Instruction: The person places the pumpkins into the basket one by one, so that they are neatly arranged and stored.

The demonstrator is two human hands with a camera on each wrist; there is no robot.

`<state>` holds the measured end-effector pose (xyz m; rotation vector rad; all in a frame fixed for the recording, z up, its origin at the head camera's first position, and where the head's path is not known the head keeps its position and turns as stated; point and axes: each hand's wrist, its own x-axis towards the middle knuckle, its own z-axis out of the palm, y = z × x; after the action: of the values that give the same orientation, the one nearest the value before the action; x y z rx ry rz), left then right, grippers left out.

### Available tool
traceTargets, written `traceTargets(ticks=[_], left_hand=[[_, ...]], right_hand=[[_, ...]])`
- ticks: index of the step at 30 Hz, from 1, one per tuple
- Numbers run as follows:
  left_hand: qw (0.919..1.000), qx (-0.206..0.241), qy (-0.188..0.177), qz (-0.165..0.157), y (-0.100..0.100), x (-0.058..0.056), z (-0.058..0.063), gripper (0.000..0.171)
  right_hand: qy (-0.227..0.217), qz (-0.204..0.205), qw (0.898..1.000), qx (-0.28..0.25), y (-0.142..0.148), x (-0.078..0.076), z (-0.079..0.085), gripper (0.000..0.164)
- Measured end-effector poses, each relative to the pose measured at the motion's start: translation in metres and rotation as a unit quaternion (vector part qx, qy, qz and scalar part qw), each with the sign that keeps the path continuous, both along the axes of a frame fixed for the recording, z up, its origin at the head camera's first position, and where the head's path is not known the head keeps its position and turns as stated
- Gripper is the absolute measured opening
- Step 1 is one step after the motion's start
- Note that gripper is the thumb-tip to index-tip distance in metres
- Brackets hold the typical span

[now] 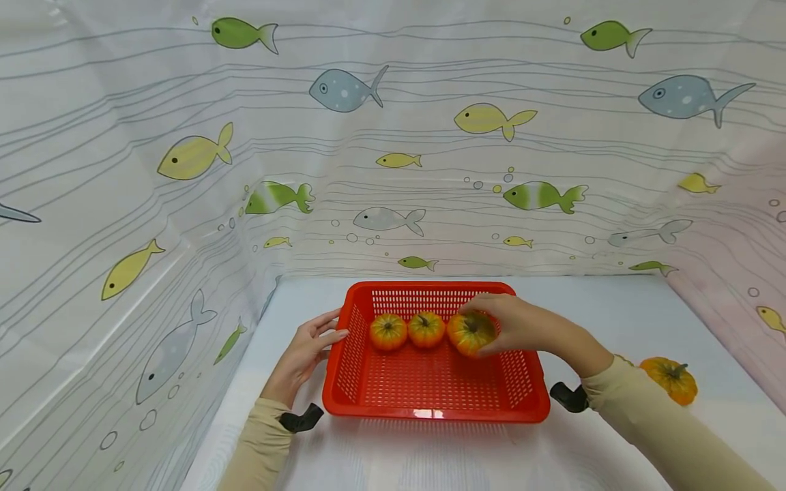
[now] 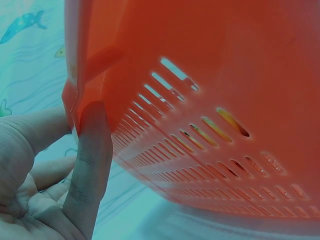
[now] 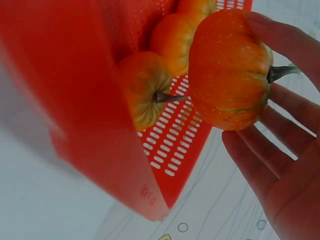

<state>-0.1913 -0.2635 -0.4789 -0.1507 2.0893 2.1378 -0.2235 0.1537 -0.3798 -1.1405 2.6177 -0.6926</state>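
Note:
A red plastic basket (image 1: 436, 414) with slotted walls stands on the table in front of me. My left hand (image 1: 309, 349) is at its left side, and in the left wrist view the thumb and a finger (image 2: 92, 165) pinch the rim. My right hand (image 1: 512, 324) grips a small orange pumpkin (image 3: 230, 72) by its sides, over the right part of the basket, its stem toward the palm. Inside the basket, along the back, sit an orange-yellow pumpkin (image 1: 388, 332) and another pumpkin (image 1: 426, 329). In the right wrist view a pumpkin (image 3: 145, 87) lies just past the held one.
Another orange pumpkin (image 1: 671, 379) lies on the table to the right, partly behind my right sleeve. Fish-printed sheeting (image 1: 430, 191) rises behind the table and along both sides. Black wrist straps (image 1: 301, 418) stick out near both hands.

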Motion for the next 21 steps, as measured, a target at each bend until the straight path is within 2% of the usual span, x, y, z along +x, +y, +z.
traceTargets(ticks=[7,21], left_hand=[[1.0000,-0.001,-0.001,0.004,0.000,0.000,0.000,0.061],[1.0000,0.004,0.004,-0.003,-0.001,0.000,0.000,0.062]], right_hand=[[0.002,0.011,1.000,0.010,-0.012,-0.001,0.000,0.060],[0.041,0.067,0.996,0.037,-0.041,-0.002,-0.005,0.058]])
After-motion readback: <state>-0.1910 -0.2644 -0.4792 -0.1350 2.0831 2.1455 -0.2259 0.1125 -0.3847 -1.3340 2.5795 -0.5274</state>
